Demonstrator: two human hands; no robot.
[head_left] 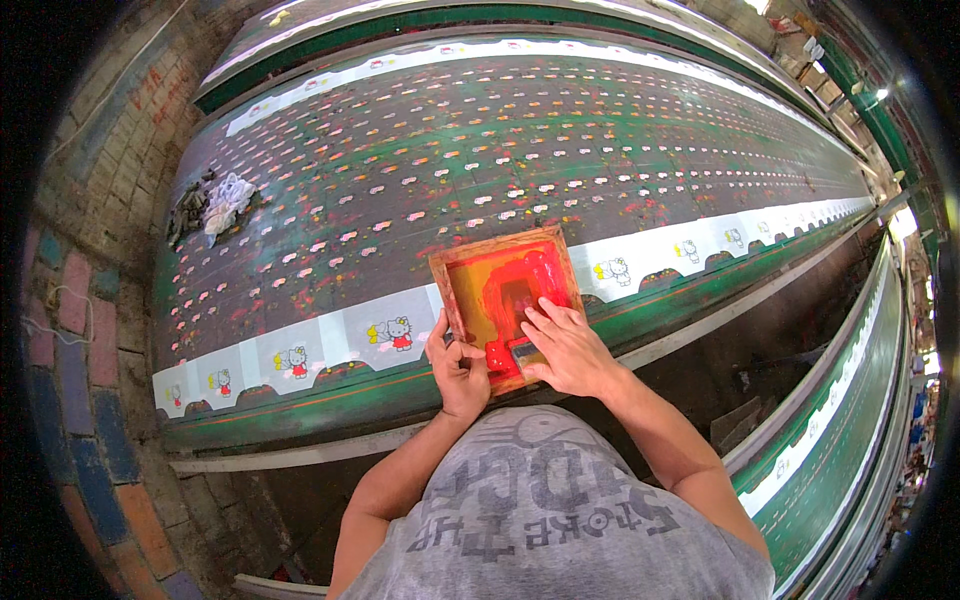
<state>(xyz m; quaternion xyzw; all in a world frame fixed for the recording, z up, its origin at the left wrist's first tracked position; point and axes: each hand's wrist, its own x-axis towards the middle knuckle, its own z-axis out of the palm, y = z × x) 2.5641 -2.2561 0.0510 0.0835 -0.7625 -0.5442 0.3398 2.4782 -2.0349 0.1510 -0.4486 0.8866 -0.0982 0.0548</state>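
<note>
A wooden-framed printing screen (441, 275) lies tilted over the near edge of the long table, with wet red ink (541, 268) smeared over its yellowish mesh. My left hand (462, 378) is closed around the screen's lower left side, its fingertips beside a red ink puddle. Over the lower right part reaches my right hand (568, 348), fingers stretched out above the mesh and thumb near the bottom rail. Whether anything lies under its palm is hidden. White fabric pieces (340, 335) printed with a cartoon cat in a red dress run left of the screen.
More white strips with paler cat prints (687, 251) continue to the right. The dark green table (400, 160) carries rows of small pale and orange marks. A crumpled rag heap (228, 205) sits at its left. Another printing table (830, 480) stands at right, a brick wall (120, 180) at left.
</note>
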